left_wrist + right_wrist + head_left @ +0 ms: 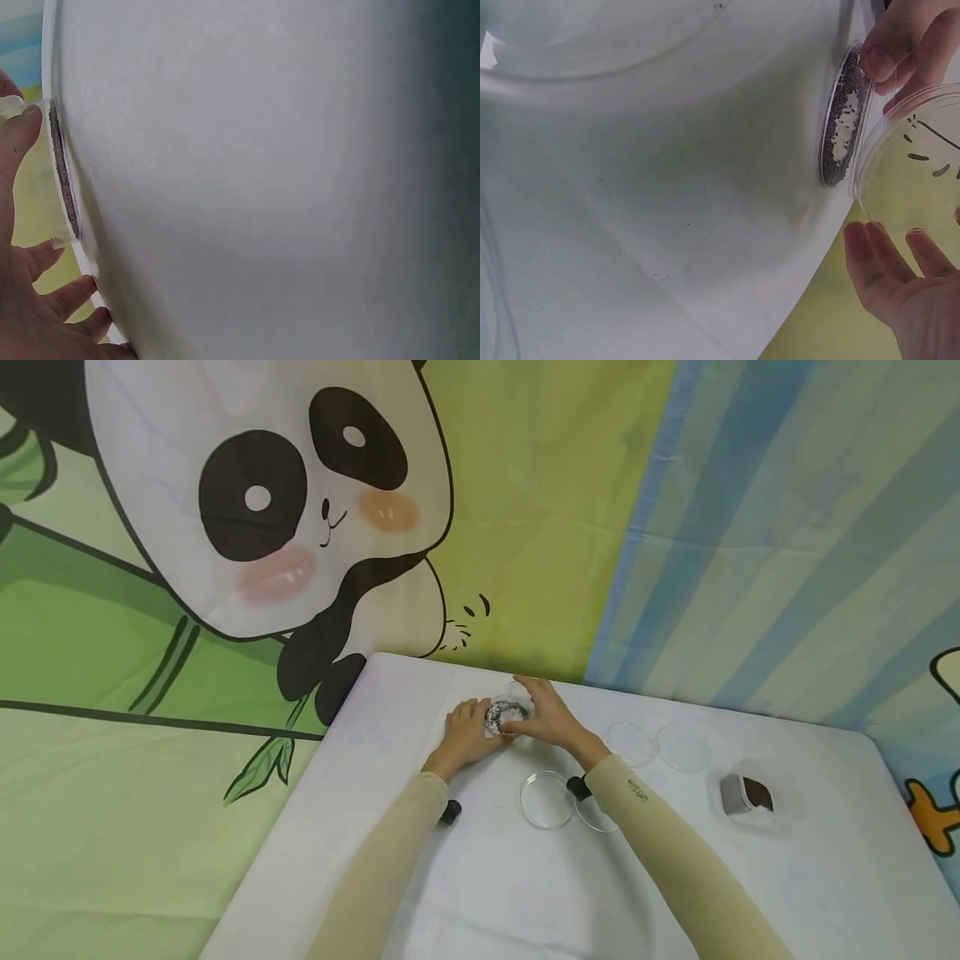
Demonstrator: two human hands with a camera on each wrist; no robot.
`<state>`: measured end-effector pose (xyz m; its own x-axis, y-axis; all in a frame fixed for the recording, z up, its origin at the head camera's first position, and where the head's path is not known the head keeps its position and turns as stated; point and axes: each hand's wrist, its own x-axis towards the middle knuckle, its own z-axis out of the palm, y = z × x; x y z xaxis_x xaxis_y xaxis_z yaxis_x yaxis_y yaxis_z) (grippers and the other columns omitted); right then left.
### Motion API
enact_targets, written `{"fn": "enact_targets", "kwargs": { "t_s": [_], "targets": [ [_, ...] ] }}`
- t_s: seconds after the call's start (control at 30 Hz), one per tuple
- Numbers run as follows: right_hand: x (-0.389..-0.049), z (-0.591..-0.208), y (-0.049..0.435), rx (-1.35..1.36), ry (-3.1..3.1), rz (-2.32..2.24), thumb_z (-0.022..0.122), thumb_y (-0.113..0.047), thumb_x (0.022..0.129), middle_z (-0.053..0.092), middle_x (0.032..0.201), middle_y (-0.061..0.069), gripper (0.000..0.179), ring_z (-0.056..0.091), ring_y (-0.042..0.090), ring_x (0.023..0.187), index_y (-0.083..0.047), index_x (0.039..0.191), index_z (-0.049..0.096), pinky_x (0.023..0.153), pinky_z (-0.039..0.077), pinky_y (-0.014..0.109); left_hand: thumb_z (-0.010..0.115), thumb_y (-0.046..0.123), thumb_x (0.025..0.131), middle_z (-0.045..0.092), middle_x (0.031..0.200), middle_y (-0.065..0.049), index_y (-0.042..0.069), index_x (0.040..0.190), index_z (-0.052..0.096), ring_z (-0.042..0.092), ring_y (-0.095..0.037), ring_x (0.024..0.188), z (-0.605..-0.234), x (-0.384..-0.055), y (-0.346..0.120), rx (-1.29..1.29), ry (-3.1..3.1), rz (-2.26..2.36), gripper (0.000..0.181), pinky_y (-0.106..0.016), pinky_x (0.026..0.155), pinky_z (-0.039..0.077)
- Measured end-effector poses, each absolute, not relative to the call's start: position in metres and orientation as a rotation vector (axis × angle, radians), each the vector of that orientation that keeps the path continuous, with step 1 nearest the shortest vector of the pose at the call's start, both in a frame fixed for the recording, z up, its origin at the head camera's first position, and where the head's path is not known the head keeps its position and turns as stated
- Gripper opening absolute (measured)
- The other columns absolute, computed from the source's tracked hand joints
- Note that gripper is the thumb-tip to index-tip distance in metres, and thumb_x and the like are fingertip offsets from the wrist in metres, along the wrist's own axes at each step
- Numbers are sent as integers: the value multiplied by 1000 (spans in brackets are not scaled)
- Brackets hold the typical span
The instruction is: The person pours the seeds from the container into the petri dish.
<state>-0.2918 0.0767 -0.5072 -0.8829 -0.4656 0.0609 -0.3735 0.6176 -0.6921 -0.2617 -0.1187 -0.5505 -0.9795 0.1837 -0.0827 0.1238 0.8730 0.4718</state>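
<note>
Cream fabric sleeves (386,860), left hand (467,739) round dark-grained dish (845,124), right hand (553,718) round transparent circular lid (892,169).

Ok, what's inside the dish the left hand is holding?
The dish holds small dark grains with pale gaps among them. Whatever lies beneath the grains is covered, and the right hand hides part of the dish in the head view.

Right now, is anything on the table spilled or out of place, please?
Slightly: a few dark specks lie on the white tabletop, outside the dish of dark grains, perhaps spilled from it.
</note>
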Motion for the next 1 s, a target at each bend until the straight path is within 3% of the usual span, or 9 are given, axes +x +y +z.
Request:
{"fn": "enact_targets", "kwargs": {
  "t_s": [0.13,0.37,0.67,1.0],
  "targets": [
    [-292,-506,74,-725,2734,-1044,86,-35,80,36,152,23,96,36,40,139,-7,156,34,109,33,59,66,63,88,31,156,-20,9,156,31,25,-37,144,-551,-262,-120,235,2917,718,94,-62,115,17],
    [-294,-505,68,-742,2768,-937,85,-36,80,40,151,24,93,36,45,137,0,151,37,110,31,60,67,64,86,31,156,-20,7,157,27,25,-37,144,-551,-263,-122,240,2914,734,99,-60,115,17],
    [-298,-512,62,-733,2837,-694,85,-43,79,43,151,18,99,42,45,130,-6,155,34,105,33,63,80,59,77,29,158,-20,-1,157,17,23,-36,146,-548,-260,-126,294,2866,720,118,-50,119,17],
    [-297,-514,54,-760,2842,-575,85,-46,78,43,152,17,103,40,45,131,-10,157,30,103,33,64,81,58,77,28,157,-24,-5,155,20,22,-39,146,-542,-257,-129,331,2852,706,118,-52,119,17]
  ]
}}
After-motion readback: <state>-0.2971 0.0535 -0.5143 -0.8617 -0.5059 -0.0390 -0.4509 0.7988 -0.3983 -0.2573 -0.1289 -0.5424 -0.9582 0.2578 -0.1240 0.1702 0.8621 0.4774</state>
